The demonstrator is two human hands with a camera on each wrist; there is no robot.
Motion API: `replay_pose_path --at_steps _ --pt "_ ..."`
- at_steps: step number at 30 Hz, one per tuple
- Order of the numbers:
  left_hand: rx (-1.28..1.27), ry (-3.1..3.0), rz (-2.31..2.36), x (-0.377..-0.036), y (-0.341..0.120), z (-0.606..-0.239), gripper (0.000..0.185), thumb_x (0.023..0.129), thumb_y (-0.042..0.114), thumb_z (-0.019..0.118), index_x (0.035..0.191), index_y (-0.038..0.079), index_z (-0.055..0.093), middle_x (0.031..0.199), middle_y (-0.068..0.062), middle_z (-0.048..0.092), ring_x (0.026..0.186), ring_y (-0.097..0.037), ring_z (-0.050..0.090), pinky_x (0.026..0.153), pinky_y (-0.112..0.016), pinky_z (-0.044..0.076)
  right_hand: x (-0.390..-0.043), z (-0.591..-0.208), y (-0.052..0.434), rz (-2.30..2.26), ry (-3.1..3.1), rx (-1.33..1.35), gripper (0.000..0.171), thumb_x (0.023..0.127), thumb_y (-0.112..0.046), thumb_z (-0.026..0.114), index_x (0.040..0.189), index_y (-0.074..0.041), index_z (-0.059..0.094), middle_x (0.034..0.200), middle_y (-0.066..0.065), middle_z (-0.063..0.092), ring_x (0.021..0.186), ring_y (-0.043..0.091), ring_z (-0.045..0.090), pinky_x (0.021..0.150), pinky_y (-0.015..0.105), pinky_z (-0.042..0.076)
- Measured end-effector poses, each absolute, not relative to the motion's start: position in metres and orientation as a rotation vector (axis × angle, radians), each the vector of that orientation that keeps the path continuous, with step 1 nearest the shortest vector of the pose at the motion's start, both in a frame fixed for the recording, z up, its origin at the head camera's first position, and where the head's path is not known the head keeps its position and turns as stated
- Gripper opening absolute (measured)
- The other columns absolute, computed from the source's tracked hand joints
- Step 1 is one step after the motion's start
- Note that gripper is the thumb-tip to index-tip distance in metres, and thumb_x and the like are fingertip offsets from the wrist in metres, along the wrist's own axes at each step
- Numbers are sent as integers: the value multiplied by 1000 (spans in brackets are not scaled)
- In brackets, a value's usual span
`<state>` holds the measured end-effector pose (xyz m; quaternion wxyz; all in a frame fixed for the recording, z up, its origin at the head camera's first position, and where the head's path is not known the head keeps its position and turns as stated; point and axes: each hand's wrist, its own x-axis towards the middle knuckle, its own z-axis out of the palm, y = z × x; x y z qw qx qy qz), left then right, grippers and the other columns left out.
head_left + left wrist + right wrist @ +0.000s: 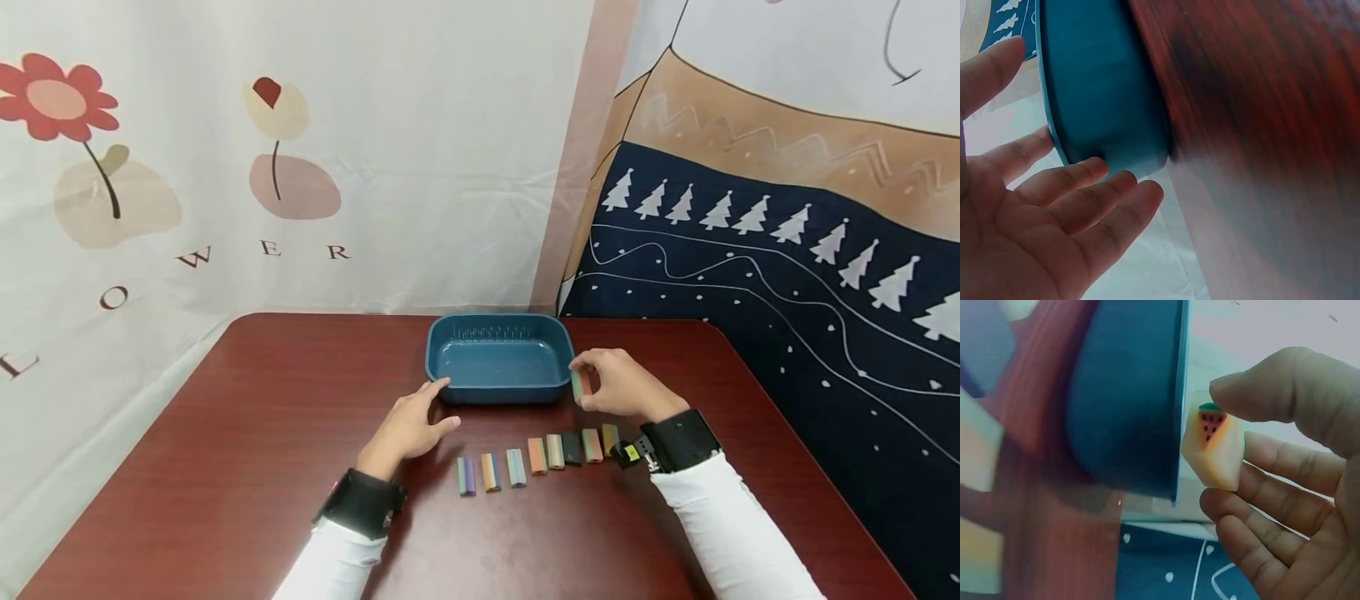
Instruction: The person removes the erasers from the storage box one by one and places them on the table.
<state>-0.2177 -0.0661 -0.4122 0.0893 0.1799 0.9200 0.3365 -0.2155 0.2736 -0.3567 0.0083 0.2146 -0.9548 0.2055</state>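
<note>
A row of coloured blocks lay on the surface while the right hand pinched one block beside the blue tray, the left hand touching it with straight fingers.

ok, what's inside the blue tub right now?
The blue tub shows only a bare blue floor and a row of small slots along its far wall; no piece lies in it. The near wall hides the front strip of the floor. The right hand pinches one piece outside the rim.
</note>
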Motion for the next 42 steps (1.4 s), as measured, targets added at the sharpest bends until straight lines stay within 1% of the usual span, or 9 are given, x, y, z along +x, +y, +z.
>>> replay_pose_path --at_steps 5,8,12,17,22,27,30,34,42 --pt "528 2735 990 -218 -66 -411 69 93 32 67 151 13 36 152 -19 34 134 -47 34 103 -62 33 -196 -371 284 683 -2955 584 40 76 -10 80 113 -2 66 103 5 63 92 25 55 76 38 51" --pt "530 2736 985 -220 -66 -411 69 93 32 67 152 13 35 153 -19 33 134 -46 34 103 -61 34 -189 -377 288 702 -2950 565 41 75 -9 81 112 -2 66 104 6 63 92 24 55 76 38 51" --pt "522 2728 977 -222 -65 -413 70 93 33 67 152 14 34 153 -19 32 135 -45 33 103 -60 33 -182 -384 289 739 -2950 560 41 76 -7 81 113 0 66 107 8 62 92 26 56 76 40 51" --pt "516 2731 962 -225 -64 -410 71 93 34 66 153 15 33 154 -19 30 136 -46 31 104 -61 32 -183 -394 284 754 -2948 556 42 77 -10 82 114 2 66 107 8 62 93 26 57 75 39 52" --pt "508 2737 956 -224 -64 -409 70 93 33 67 152 15 33 154 -20 30 136 -46 31 104 -60 32 -192 -404 274 734 -2967 547 45 81 -17 80 119 3 64 105 10 62 87 22 57 70 36 50" --pt "508 2726 961 -222 -64 -410 70 93 33 66 153 15 33 154 -19 30 136 -45 32 104 -60 32 -197 -414 265 717 -2973 540 43 84 -20 78 119 3 63 107 11 64 90 21 60 74 37 51" --pt "515 2730 965 -222 -62 -409 70 93 33 67 152 15 34 154 -19 31 135 -46 32 104 -60 32 -199 -416 263 746 -2957 543 32 85 -18 77 109 -2 65 97 5 64 76 16 59 67 33 51" --pt "520 2739 970 -222 -62 -408 70 93 33 67 152 15 35 153 -18 32 135 -46 33 104 -59 33 -201 -416 261 751 -2954 578 22 84 -18 78 96 -8 63 86 -1 60 59 8 49 57 27 45" --pt "492 2725 949 -220 -62 -409 71 94 34 66 153 16 32 155 -17 29 136 -47 31 103 -62 32 -201 -418 258 709 -3034 617 19 87 -20 75 97 -8 64 85 0 59 54 5 47 60 26 45"
